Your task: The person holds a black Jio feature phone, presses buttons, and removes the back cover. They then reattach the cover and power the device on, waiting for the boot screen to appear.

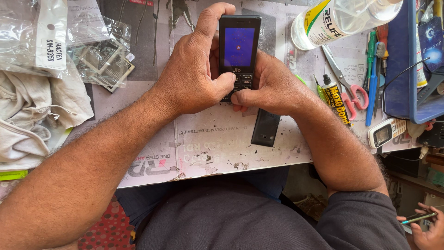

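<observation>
A small black keypad phone (239, 46) stands upright in the middle of the head view, its screen lit blue. My left hand (194, 74) wraps its left side, forefinger reaching over the top edge and thumb on the keypad. My right hand (273, 88) grips the lower right side, thumb also pressed on the keys. Below my right hand a black back cover (265, 128) lies flat on the paper-covered table (208, 148).
Plastic bags (55, 41) and a crumpled cloth (37, 115) lie left. At the right are a clear bottle (342, 18), scissors (344, 78), a glue tube (336, 99), screwdrivers (373, 78), a blue tray (411, 92) and a white phone (386, 133). Another person's hand (428, 229) holds a phone bottom right.
</observation>
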Action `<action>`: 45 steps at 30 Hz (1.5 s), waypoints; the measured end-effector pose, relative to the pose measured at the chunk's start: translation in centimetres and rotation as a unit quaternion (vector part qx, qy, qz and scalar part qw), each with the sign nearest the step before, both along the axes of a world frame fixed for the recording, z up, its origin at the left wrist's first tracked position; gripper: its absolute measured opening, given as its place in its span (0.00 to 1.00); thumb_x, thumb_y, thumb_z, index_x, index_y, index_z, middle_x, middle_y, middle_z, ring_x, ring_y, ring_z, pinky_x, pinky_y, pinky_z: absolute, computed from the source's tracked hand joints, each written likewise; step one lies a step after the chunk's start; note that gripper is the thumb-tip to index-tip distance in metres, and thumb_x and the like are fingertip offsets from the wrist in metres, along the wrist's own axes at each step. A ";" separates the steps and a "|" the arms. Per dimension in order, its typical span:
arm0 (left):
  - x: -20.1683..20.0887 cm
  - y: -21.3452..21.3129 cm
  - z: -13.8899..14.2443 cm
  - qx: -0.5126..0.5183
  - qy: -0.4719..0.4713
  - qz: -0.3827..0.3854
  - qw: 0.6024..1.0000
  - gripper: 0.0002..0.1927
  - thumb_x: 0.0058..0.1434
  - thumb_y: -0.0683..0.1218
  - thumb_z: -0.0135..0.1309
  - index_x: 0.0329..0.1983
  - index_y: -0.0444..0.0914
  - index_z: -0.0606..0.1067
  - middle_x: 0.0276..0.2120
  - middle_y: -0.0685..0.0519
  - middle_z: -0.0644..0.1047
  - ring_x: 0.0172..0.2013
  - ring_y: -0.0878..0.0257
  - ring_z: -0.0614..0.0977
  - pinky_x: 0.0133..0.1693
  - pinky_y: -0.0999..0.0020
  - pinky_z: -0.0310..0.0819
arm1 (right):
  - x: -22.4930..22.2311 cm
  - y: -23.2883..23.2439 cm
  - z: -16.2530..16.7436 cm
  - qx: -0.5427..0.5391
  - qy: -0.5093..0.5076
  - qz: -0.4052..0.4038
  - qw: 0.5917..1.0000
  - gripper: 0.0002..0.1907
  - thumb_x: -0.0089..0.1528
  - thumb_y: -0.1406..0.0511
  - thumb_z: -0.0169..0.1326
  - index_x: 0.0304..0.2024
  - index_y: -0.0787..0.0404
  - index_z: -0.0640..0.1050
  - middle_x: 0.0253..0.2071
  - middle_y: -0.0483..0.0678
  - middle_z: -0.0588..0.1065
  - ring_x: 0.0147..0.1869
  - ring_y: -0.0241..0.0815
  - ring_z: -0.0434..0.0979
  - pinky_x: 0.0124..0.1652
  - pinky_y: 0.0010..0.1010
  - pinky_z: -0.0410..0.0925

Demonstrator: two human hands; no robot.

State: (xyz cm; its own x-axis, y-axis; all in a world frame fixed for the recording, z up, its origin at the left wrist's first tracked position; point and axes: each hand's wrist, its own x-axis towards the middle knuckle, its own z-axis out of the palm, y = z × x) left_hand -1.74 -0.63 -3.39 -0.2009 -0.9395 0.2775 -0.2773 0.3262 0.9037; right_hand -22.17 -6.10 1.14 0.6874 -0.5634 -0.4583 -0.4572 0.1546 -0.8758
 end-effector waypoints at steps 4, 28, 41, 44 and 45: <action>0.1 0.0 0.1 -0.018 -0.003 -0.002 1.000 0.45 0.56 0.38 0.60 0.72 0.39 0.51 0.43 0.48 0.81 0.44 0.58 0.89 0.50 0.64 0.88 | -0.1 0.1 0.1 0.001 -0.001 -0.009 1.000 0.34 0.54 0.74 0.58 0.63 0.66 0.64 0.40 0.49 0.78 0.38 0.36 0.84 0.35 0.29 0.81; 1.3 -0.3 1.0 0.168 0.223 -0.065 0.958 0.33 0.57 0.32 0.47 0.68 0.33 0.62 0.49 0.48 0.79 0.46 0.65 0.84 0.47 0.68 0.86 | -1.0 -0.6 -2.6 0.087 -0.170 -0.060 0.980 0.32 0.60 0.66 0.44 0.68 0.64 0.64 0.51 0.51 0.75 0.47 0.36 0.77 0.38 0.27 0.74; 1.1 -0.4 1.1 0.177 0.207 -0.053 0.961 0.31 0.55 0.32 0.47 0.65 0.32 0.64 0.49 0.48 0.79 0.46 0.66 0.84 0.47 0.69 0.86 | -1.1 -1.0 -3.6 0.096 -0.182 -0.063 0.977 0.34 0.60 0.65 0.45 0.70 0.66 0.61 0.52 0.52 0.74 0.48 0.38 0.77 0.38 0.28 0.76; 1.1 -0.4 1.2 0.169 0.200 -0.052 0.964 0.32 0.55 0.32 0.46 0.66 0.32 0.64 0.49 0.48 0.79 0.46 0.66 0.84 0.48 0.69 0.86 | -1.1 -1.0 -3.4 0.088 -0.170 -0.061 0.980 0.35 0.60 0.64 0.44 0.71 0.67 0.60 0.51 0.52 0.74 0.48 0.37 0.77 0.37 0.28 0.76; 1.0 -0.4 1.2 0.167 0.201 -0.052 0.964 0.32 0.55 0.32 0.46 0.66 0.32 0.64 0.49 0.48 0.79 0.46 0.66 0.84 0.48 0.69 0.86 | -1.1 -0.9 -3.3 0.086 -0.167 -0.060 0.980 0.35 0.60 0.64 0.44 0.71 0.67 0.60 0.51 0.52 0.74 0.47 0.37 0.77 0.37 0.28 0.75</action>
